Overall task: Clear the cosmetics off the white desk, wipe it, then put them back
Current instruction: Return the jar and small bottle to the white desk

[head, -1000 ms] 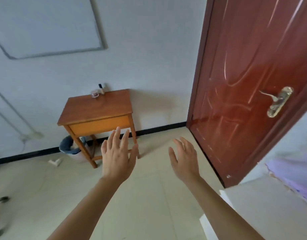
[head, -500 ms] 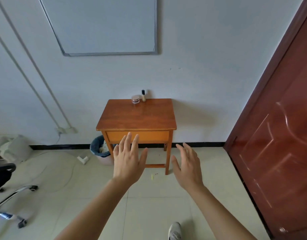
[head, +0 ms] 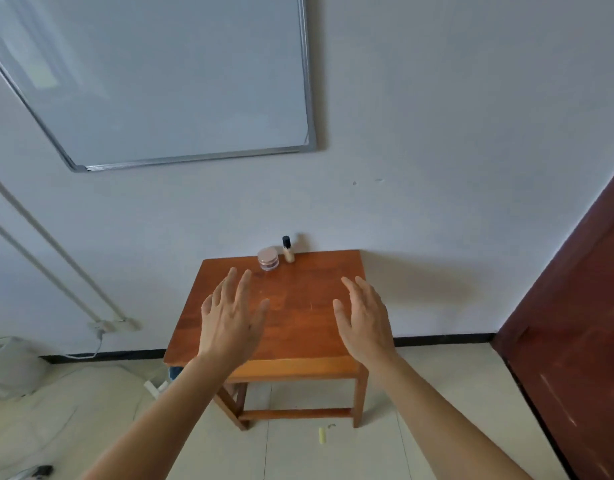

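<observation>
A small brown wooden table (head: 298, 299) stands against the white wall. At its far edge sit a round clear jar with a pink lid (head: 268, 259) and, just right of it, a small beige bottle with a black cap (head: 288, 250). My left hand (head: 231, 320) and my right hand (head: 362, 317) are stretched out in front of me above the tabletop, palms down, fingers spread, holding nothing. Both hands are nearer to me than the jar and bottle. No white desk is in view.
A whiteboard (head: 167, 81) hangs on the wall above the table. A dark red door (head: 575, 341) is at the right. Two pipes (head: 46, 244), a wall socket (head: 101, 327) and a white bag (head: 7, 365) are at the left. A small yellow scrap (head: 321, 436) lies on the tiled floor.
The view has swung left from the door and moved closer to the wooden table. My hands, earlier seen over the floor, are now over the tabletop, still empty and spread.
</observation>
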A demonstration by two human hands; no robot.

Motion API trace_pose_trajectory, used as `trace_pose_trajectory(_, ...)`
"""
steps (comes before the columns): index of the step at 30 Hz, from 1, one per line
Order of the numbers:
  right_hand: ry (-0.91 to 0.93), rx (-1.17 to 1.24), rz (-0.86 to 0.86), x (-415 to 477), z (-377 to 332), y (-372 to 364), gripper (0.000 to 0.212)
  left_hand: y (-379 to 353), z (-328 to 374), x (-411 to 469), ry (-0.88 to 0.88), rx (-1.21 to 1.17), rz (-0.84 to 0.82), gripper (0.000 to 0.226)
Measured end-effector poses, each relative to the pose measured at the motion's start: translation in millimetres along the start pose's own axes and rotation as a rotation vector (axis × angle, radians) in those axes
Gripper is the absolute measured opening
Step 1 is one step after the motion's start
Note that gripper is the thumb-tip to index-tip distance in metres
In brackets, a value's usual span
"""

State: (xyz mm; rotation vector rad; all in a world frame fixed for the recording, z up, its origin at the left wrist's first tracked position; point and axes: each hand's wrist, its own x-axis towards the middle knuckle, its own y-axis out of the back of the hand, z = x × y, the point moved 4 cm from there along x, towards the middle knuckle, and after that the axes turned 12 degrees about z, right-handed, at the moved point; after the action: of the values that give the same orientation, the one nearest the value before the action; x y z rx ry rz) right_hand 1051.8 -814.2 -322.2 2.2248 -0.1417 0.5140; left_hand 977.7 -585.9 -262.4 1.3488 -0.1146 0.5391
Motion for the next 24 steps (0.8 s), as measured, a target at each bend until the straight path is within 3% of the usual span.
trace_pose_trajectory(9, 0.023, 0.007, -0.139, 126.6, 3.2, -92.7, 0.052, -90.3, -42.1, 113.8, 0.156, 0.019, -0.126, 0.067)
trace_pose_trajectory(18, -0.101, -0.012, -0.277, 227.0, 19.7, -207.0, 0.055, -226.4, -91.4, 244.2, 0.084, -0.027, -0.362, 0.066)
trace_pose_trajectory(24, -0.138, -0.002, -0.408, 273.2, 23.2, -292.6, 0.055, -309.4, -118.8, 286.9, 0.064, -0.094, -0.495, 0.064)
